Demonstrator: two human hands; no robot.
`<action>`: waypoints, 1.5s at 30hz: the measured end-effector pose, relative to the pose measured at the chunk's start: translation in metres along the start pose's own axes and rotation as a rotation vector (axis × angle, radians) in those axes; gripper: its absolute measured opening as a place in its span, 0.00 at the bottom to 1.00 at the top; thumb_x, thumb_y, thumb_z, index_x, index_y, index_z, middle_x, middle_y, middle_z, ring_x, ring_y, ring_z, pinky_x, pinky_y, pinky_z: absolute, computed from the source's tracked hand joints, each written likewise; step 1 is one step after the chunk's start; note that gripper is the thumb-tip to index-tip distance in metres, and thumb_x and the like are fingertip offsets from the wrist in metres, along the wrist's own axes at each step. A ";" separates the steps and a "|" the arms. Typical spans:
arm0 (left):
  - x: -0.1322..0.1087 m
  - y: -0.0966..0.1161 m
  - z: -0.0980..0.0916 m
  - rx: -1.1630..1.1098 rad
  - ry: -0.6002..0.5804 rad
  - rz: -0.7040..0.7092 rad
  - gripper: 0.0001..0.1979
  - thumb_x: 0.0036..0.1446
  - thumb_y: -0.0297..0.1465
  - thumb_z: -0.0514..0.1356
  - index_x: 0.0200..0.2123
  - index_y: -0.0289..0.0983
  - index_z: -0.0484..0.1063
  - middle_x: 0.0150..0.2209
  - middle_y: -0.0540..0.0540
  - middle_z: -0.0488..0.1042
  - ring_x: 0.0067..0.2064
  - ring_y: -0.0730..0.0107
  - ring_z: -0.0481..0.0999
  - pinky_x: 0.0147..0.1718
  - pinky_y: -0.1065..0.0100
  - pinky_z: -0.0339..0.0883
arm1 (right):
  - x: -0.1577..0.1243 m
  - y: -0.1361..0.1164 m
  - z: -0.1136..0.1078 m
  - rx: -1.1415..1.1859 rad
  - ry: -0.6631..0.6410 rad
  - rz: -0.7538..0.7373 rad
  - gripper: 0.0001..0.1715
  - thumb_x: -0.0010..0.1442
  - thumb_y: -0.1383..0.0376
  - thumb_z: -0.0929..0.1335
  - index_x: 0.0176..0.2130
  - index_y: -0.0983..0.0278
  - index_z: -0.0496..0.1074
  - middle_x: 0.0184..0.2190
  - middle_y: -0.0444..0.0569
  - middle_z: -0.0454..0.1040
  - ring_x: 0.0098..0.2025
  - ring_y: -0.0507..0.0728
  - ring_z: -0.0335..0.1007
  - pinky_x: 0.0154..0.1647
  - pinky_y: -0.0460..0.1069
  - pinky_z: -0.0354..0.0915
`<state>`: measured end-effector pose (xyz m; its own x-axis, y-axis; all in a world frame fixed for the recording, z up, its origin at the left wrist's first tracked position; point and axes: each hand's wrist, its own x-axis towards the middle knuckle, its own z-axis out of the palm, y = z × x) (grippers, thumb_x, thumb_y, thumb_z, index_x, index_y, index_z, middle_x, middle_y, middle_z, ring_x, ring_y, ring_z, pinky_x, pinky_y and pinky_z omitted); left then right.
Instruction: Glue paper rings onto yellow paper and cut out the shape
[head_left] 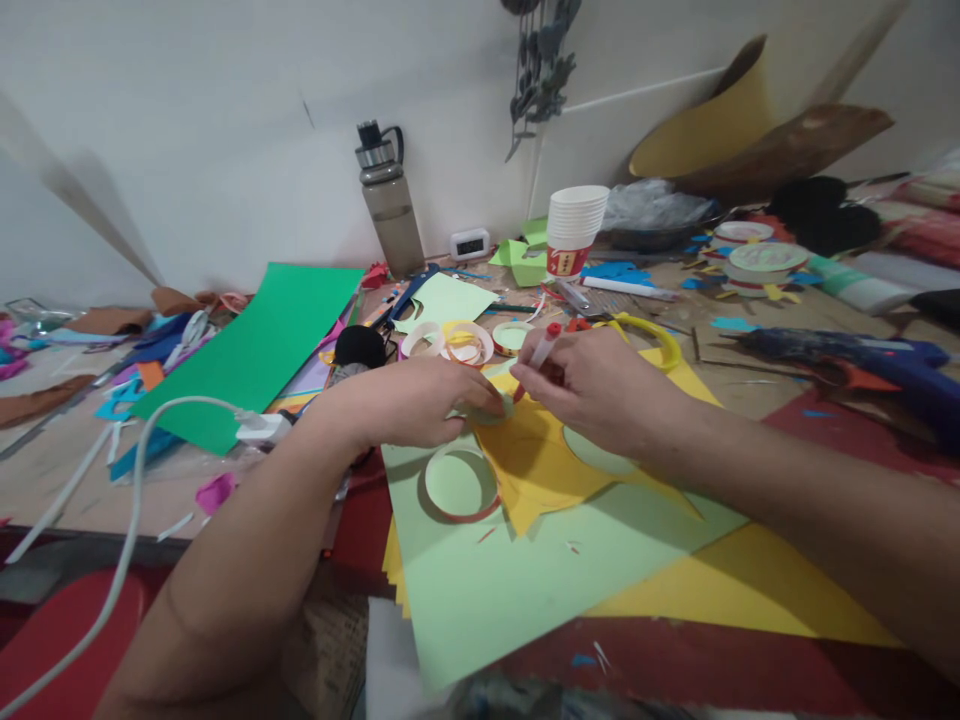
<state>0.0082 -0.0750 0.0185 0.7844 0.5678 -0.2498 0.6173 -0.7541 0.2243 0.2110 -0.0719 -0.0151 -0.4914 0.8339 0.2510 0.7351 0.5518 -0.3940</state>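
My right hand [600, 385] is closed around a red-capped marker pen [545, 346], its lower end down at the yellow paper. My left hand [427, 400] has its fingers bent together over a small pale green paper piece [487, 411], against the upper left edge of a cut yellow paper piece [544, 465]. Part of that green piece is hidden by the fingers. Both papers lie on a large light green sheet [480, 590], with yellow sheets [780, 590] beneath it. Just below my left hand lies a cardboard ring [427, 490] with a reddish outer edge.
Behind the hands are more rings [424, 340], a black ball [360, 347] and stacked paper cups [576, 230]. A water bottle [391, 215] stands by the wall. A glue gun [840, 355] lies at right. A white cable [127, 540] and green sheet [255, 350] are at left.
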 end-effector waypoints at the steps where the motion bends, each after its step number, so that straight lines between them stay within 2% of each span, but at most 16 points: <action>1: 0.000 0.000 0.000 0.002 -0.005 0.000 0.23 0.54 0.20 0.55 0.52 0.39 0.74 0.54 0.48 0.76 0.54 0.66 0.74 0.54 0.68 0.64 | 0.000 0.000 0.000 0.000 0.003 -0.003 0.21 0.62 0.61 0.61 0.19 0.62 0.67 0.18 0.48 0.72 0.20 0.53 0.64 0.23 0.50 0.52; 5: 0.001 0.000 0.001 0.012 -0.023 -0.025 0.25 0.53 0.19 0.54 0.52 0.38 0.74 0.56 0.48 0.74 0.56 0.66 0.73 0.57 0.68 0.61 | -0.002 -0.002 0.000 0.012 -0.004 -0.012 0.22 0.61 0.62 0.62 0.17 0.61 0.63 0.16 0.46 0.69 0.19 0.52 0.60 0.23 0.50 0.51; 10: 0.000 0.002 0.001 0.006 -0.012 -0.088 0.26 0.51 0.20 0.54 0.53 0.39 0.74 0.56 0.50 0.75 0.56 0.67 0.72 0.58 0.69 0.61 | -0.003 -0.003 0.000 0.019 -0.032 -0.007 0.20 0.62 0.62 0.62 0.19 0.61 0.63 0.18 0.46 0.70 0.20 0.52 0.61 0.25 0.50 0.52; 19: -0.002 -0.001 0.002 0.018 -0.004 -0.095 0.25 0.52 0.24 0.55 0.53 0.43 0.75 0.51 0.51 0.78 0.49 0.65 0.77 0.49 0.68 0.67 | -0.005 -0.007 0.000 0.027 -0.028 -0.022 0.21 0.62 0.63 0.62 0.19 0.61 0.65 0.15 0.44 0.65 0.19 0.52 0.59 0.24 0.50 0.52; 24: -0.003 0.000 0.001 -0.032 -0.009 -0.100 0.26 0.51 0.22 0.56 0.53 0.44 0.74 0.50 0.52 0.79 0.48 0.67 0.77 0.48 0.71 0.66 | -0.006 -0.009 0.001 0.053 -0.071 -0.018 0.18 0.62 0.62 0.61 0.22 0.62 0.69 0.17 0.45 0.68 0.19 0.52 0.60 0.23 0.49 0.53; 33: 0.001 -0.005 0.002 -0.055 -0.030 -0.050 0.29 0.49 0.15 0.52 0.50 0.42 0.76 0.50 0.51 0.79 0.47 0.69 0.77 0.46 0.71 0.66 | -0.009 -0.013 0.004 0.104 -0.037 -0.081 0.16 0.62 0.64 0.62 0.25 0.62 0.71 0.20 0.46 0.72 0.21 0.52 0.65 0.25 0.49 0.55; 40: 0.002 -0.011 0.004 -0.020 -0.024 0.025 0.29 0.44 0.12 0.52 0.46 0.39 0.78 0.48 0.47 0.79 0.48 0.67 0.75 0.47 0.70 0.66 | -0.010 -0.013 0.010 0.148 -0.037 -0.112 0.19 0.63 0.63 0.62 0.22 0.62 0.69 0.23 0.48 0.75 0.23 0.53 0.68 0.27 0.49 0.59; 45: 0.003 -0.012 0.003 -0.004 -0.039 0.026 0.29 0.45 0.12 0.50 0.45 0.38 0.78 0.49 0.47 0.78 0.48 0.67 0.75 0.46 0.70 0.66 | -0.012 -0.012 0.011 0.162 0.000 -0.142 0.19 0.63 0.62 0.62 0.24 0.62 0.73 0.25 0.50 0.77 0.26 0.55 0.71 0.30 0.50 0.62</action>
<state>0.0029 -0.0649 0.0119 0.7971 0.5349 -0.2801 0.5972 -0.7668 0.2354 0.2029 -0.0883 -0.0234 -0.5847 0.7479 0.3143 0.5738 0.6551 -0.4915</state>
